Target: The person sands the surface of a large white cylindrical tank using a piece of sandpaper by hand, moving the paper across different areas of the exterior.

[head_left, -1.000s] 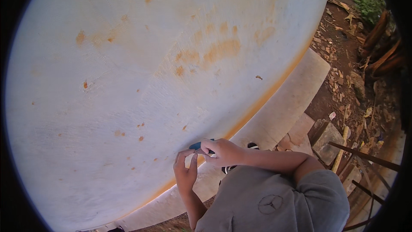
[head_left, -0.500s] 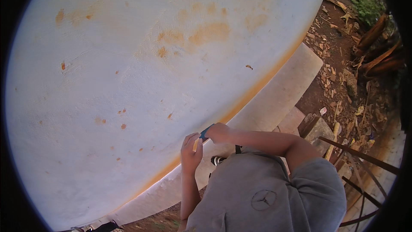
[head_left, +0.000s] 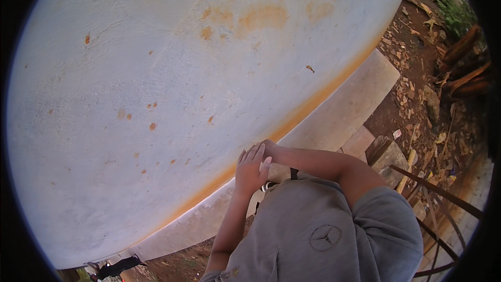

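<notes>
Both my hands are together in front of the pale, stained wall (head_left: 172, 89), above the brown band (head_left: 308, 109) along its lower edge. My left hand (head_left: 251, 168) lies open against the right, its fingers stretched out and its thumb apart. Beyond it, my right hand (head_left: 269, 149) looks curled closed, its fingers mostly hidden behind the left. Whatever the right hand holds is out of sight now; the blue flat piece seen earlier does not show.
A concrete ledge (head_left: 344, 96) runs along the wall's foot. Brown soil with rubble and dry leaves (head_left: 407, 89) lies to the right, near cut stumps (head_left: 462, 68). Rusty metal bars (head_left: 443, 193) stick out at lower right. A black object (head_left: 117, 267) lies at lower left.
My left hand has moved right and up onto my right hand, covering the blue piece that showed between them. The view has shifted slightly.
</notes>
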